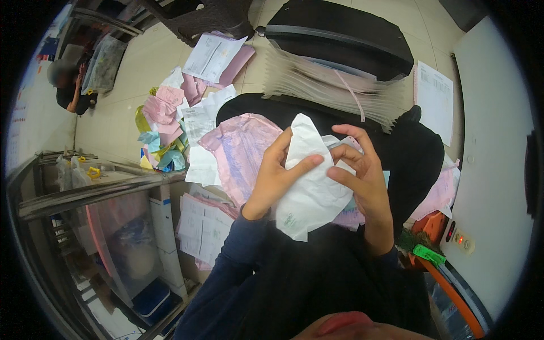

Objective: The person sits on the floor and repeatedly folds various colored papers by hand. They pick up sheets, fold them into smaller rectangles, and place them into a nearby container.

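A creased white paper sheet (316, 187) is held up over my lap; faint printing marks its lower corner. My left hand (282, 170) grips its left side, thumb on the front and the other fingers behind. At the right edge, the thumb and bent fingers of my right hand (361, 174) take the paper between them, with the index finger raised. Beneath the left wrist, a crumpled pink printed sheet (242, 153) lies across my leg. More pink and bluish papers show partly behind the white sheet.
A black expanding file (335, 42) with clear pockets (323, 89) stands ahead. Crumpled coloured papers (163, 123) and printed sheets (214, 57) lie on the floor at left. A metal-framed shelf (97, 193) borders the left. Another person (68, 87) is far left; a power strip (463, 241) is at right.
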The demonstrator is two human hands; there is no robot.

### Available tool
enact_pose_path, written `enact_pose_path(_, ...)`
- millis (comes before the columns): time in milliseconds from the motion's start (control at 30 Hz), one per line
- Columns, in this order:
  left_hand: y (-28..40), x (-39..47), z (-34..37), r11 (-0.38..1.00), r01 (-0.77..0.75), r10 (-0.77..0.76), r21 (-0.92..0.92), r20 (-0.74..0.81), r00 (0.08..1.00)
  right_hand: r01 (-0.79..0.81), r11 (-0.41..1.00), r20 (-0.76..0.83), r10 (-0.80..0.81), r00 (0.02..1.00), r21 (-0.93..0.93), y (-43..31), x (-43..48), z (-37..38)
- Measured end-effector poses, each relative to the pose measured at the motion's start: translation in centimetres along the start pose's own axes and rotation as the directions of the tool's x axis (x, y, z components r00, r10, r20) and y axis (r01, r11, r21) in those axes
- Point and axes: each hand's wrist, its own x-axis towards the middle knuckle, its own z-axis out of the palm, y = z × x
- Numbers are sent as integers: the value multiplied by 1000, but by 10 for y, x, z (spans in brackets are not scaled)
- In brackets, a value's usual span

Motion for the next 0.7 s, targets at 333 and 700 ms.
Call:
enact_pose_path(333,-1,3,-24,969,208,-164,-132,288,944,3,999,-150,3,989,46,5,10,-19)
enact_pose_path(700,-5,6,-64,987,112,-101,-111,96,990,-76,962,-241,142,960,264,-12,9,-17)
